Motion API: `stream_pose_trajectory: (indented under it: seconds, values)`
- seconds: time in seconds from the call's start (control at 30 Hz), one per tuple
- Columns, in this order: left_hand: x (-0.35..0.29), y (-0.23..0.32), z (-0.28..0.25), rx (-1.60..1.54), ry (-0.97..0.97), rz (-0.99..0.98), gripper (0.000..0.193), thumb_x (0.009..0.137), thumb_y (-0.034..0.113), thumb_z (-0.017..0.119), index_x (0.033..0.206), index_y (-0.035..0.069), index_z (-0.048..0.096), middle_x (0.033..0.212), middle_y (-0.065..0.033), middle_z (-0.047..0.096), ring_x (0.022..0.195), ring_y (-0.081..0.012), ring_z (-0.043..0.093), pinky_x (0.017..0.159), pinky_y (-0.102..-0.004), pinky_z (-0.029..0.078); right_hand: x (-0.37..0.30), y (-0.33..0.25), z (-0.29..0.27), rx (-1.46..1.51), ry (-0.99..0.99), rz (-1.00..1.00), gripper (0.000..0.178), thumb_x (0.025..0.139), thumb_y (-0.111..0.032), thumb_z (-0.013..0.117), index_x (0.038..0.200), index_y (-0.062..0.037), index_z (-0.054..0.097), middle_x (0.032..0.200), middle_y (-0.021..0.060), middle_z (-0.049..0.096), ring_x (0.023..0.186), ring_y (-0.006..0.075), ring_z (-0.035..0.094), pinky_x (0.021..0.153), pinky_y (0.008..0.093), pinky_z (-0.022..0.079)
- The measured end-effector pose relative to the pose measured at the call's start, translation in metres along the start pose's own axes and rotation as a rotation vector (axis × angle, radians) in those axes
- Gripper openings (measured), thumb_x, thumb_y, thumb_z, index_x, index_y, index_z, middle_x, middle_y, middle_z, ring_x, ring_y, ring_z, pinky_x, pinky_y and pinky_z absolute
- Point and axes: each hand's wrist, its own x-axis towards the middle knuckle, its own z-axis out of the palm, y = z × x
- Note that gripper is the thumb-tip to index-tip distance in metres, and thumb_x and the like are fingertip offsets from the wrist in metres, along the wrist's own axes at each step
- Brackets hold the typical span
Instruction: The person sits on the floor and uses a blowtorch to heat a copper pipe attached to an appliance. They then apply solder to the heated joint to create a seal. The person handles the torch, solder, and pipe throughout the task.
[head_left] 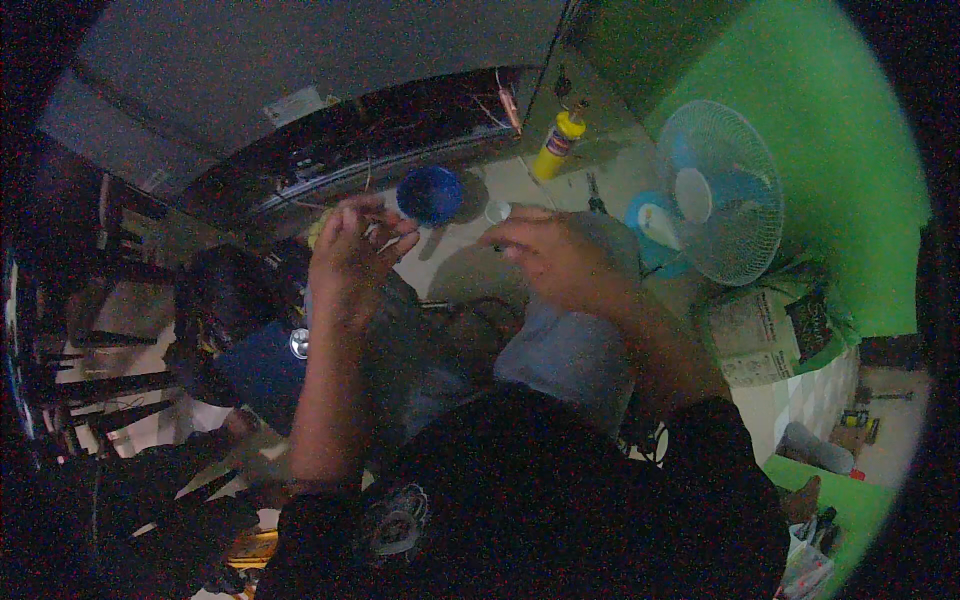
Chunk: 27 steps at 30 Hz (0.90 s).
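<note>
My left hand (355, 250) is raised left of a blue bowl (430, 195), its fingers bent but apart, and I see nothing held in it. Across from it, my right hand (555, 258) points its fingers leftward, the tips close together. A small dark spot shows at those fingertips; dim light and grain hide what it is. Just beyond the right hand, a small white round cup-like thing (498, 211) stands on the pale floor. The hands are apart from each other, above my lap in grey trousers (565, 355).
A yellow cylinder (560, 145) stands at the back, with black pliers (595, 192) lying nearer. At the right are a standing fan (715, 195), newspaper (750, 335) and a green wall (840, 170). A dark shelf edge (400, 125) holds wires. Dark clutter (230, 300) fills the left.
</note>
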Motion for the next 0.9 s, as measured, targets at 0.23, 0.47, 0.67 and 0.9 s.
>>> stream_pose_trajectory:
  seconds: [0.23, 0.47, 0.67, 0.9]
  values:
    - [0.046, -0.002, -0.005, 0.364, 0.181, -0.020, 0.028, 0.098, 0.020, 0.056, 0.118, 0.000, 0.055, 0.104, -0.0127, 0.061, 0.089, -0.0267, 0.066, 0.080, -0.0410, 0.055, -0.055, 0.159, -0.061, -0.297, 0.058, 0.388, 0.016, 0.083, 0.000, 0.062, 0.096, -0.0046, 0.069, 0.094, 0.0144, 0.064, 0.088, 0.0300, 0.063, 0.080, 0.0370, 0.049]
    - [0.086, -0.003, -0.026, 0.770, 0.119, -0.122, 0.023, 0.095, 0.017, 0.059, 0.112, 0.002, 0.058, 0.104, -0.0127, 0.062, 0.090, -0.0249, 0.066, 0.080, -0.0379, 0.055, -0.177, 0.339, 0.057, -0.295, -0.102, 0.974, 0.026, 0.082, -0.006, 0.065, 0.108, -0.0059, 0.061, 0.097, 0.0147, 0.061, 0.091, 0.0302, 0.061, 0.083, 0.0383, 0.048]
    - [0.137, -0.014, 0.003, 0.893, -0.107, -0.344, 0.031, 0.090, 0.018, 0.063, 0.116, 0.001, 0.058, 0.109, -0.0139, 0.063, 0.094, -0.0258, 0.066, 0.083, -0.0366, 0.054, -0.224, 0.375, 0.142, -0.203, -0.179, 1.177, 0.043, 0.081, -0.011, 0.068, 0.121, -0.0058, 0.053, 0.101, 0.0156, 0.058, 0.095, 0.0321, 0.059, 0.086, 0.0408, 0.048]
    - [0.151, -0.076, 0.024, 1.198, -0.573, -0.549, 0.041, 0.088, 0.019, 0.066, 0.122, 0.000, 0.056, 0.114, -0.0164, 0.063, 0.098, -0.0294, 0.066, 0.087, -0.0390, 0.053, -0.082, 0.367, 0.111, -0.063, 0.366, 0.878, 0.064, 0.080, -0.018, 0.072, 0.135, -0.0058, 0.043, 0.105, 0.0167, 0.055, 0.099, 0.0343, 0.057, 0.091, 0.0438, 0.047]
